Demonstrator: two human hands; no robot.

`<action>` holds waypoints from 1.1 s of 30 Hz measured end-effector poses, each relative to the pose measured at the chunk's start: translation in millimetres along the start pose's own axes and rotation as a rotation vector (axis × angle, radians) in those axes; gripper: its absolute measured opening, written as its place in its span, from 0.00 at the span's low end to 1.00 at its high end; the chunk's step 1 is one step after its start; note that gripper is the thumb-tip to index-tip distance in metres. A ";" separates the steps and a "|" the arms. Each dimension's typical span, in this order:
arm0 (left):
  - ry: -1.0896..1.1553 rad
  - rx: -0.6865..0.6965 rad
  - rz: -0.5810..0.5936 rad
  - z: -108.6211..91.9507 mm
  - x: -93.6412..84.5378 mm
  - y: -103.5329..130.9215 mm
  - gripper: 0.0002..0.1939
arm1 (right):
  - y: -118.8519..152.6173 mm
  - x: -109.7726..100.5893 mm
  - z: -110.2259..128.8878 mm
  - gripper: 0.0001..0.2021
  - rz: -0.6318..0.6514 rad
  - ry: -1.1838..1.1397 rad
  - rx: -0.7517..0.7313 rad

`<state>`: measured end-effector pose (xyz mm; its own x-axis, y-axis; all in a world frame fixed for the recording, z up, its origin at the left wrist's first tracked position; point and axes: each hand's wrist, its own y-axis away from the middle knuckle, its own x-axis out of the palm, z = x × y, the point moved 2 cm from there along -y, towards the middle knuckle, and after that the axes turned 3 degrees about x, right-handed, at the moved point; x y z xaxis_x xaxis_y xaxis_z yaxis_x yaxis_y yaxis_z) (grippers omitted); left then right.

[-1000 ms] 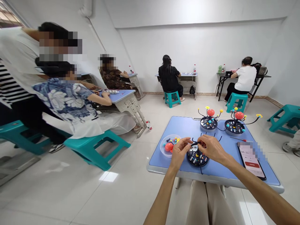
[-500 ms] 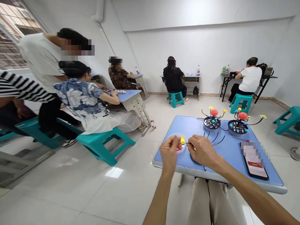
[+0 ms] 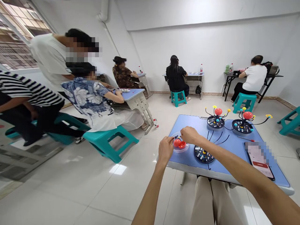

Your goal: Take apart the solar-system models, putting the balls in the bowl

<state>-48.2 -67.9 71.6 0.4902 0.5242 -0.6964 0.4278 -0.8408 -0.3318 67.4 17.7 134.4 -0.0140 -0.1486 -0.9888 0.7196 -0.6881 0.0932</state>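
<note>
My left hand (image 3: 166,149) is pinched closed at the left side of a clear plastic bowl (image 3: 180,151), near a small dark piece at the fingertips. My right hand (image 3: 190,135) is closed over the bowl's far right edge; its fingertips and anything in them are hidden. Inside the bowl lie red half-balls (image 3: 182,145) and small dark parts. Just right of the bowl, a round black base (image 3: 203,155) with printed markings and several thin, bent black rods rests on the blue desk (image 3: 223,164), partly under my right forearm.
Two assembled planet models (image 3: 216,121) with red balls stand at the desk's back. A phone (image 3: 259,160) and a red-handled screwdriver (image 3: 246,139) lie on the right. Several people sit at other desks; one person in white (image 3: 50,57) stands at left. A teal stool (image 3: 110,140) and a bottle (image 3: 156,123) are nearby.
My right hand has moved left and farther over the bowl, uncovering the black base. The yellow piece between my hands is out of sight, and red half-balls now show. The view has shifted slightly.
</note>
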 end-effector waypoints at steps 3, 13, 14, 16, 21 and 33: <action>-0.242 -0.011 0.128 -5.5 3.9 -2.7 0.18 | -12.5 6.9 8.5 0.12 0.041 0.010 -0.018; -0.098 0.028 0.040 -11.9 -6.3 6.7 0.15 | 43.1 -34.3 -47.9 0.12 -0.163 -0.143 -0.092; -0.015 0.043 0.008 -15.2 -6.2 12.7 0.14 | 53.3 -34.5 -57.5 0.12 -0.173 -0.155 -0.109; 0.181 0.088 0.006 -25.8 -1.7 27.7 0.11 | 72.0 -29.3 -73.7 0.12 -0.184 -0.189 -0.143; 0.522 0.106 0.183 -58.1 32.0 62.5 0.15 | 100.2 2.0 -89.1 0.12 -0.183 -0.204 -0.212; 0.571 -0.060 0.198 -66.6 88.3 54.7 0.13 | 96.7 31.6 -95.4 0.14 -0.116 -0.120 -0.147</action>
<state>69.1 -58.6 34.3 0.8878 0.3621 -0.2840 0.3207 -0.9294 -0.1824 202.8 14.2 101.1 -0.1793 -0.1639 -0.9701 0.8014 -0.5962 -0.0474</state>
